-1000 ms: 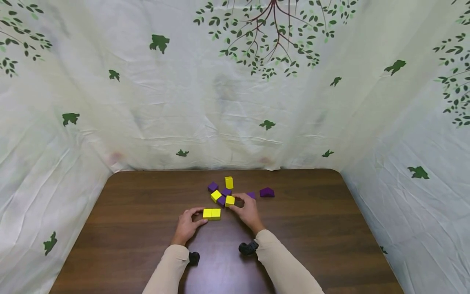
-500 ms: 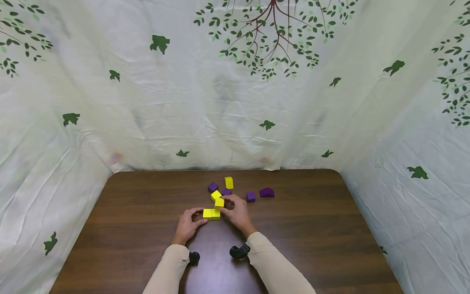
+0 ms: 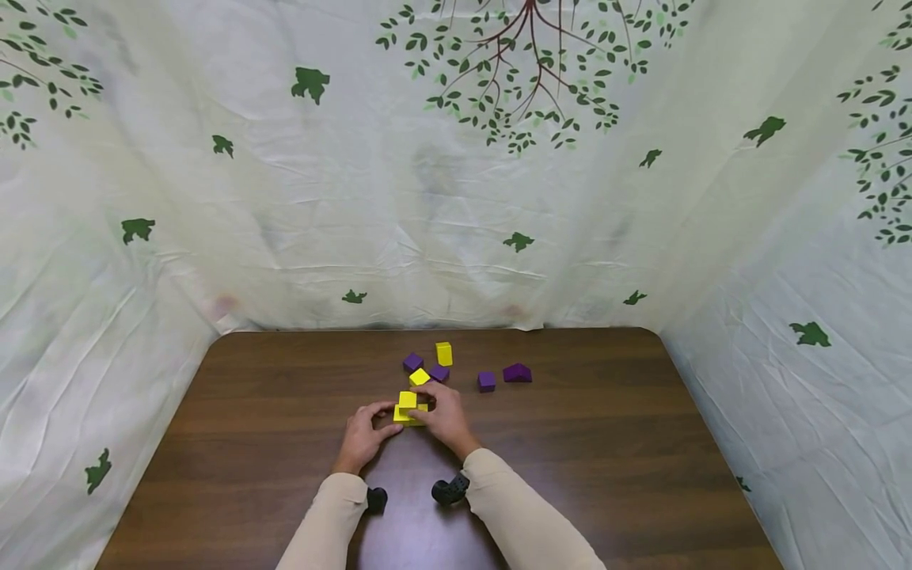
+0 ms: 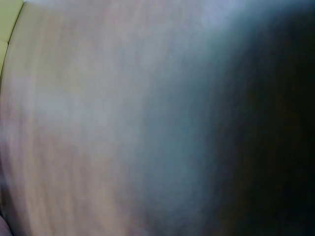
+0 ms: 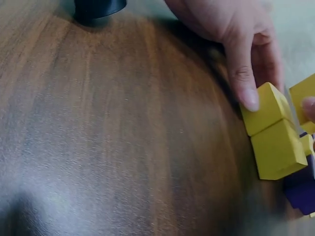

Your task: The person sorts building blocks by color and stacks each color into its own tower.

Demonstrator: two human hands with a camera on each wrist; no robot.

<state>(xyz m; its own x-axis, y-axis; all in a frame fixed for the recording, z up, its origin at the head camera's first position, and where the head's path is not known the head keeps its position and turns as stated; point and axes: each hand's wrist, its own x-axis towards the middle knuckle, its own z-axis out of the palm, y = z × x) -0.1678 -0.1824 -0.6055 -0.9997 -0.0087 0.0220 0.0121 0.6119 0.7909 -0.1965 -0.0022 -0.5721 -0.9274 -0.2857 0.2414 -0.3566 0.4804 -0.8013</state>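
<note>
Two yellow cubes [image 5: 278, 150] sit side by side on the brown table. My left hand [image 3: 362, 439] holds the left cube of this pair between thumb and fingers; the right wrist view shows its thumb [image 5: 243, 78] against the near face. My right hand [image 3: 447, 416] pinches a third yellow cube [image 3: 408, 400] just over the pair. Whether its underside touches them I cannot tell. The left wrist view is mostly blurred, with only a yellow sliver [image 4: 7, 22] at its edge.
Behind the hands lie another yellow block [image 3: 419, 377], purple cubes [image 3: 413, 362] and an upright yellow block [image 3: 444, 354]. Farther right are a purple cube [image 3: 487, 381] and a purple arch-like block [image 3: 517, 373]. A white leaf-print cloth [image 3: 427, 198] surrounds the table [image 3: 606, 443].
My right hand has carried its yellow cube left and toward me, from beside the purple blocks to over the pair. My left hand has stayed in place.
</note>
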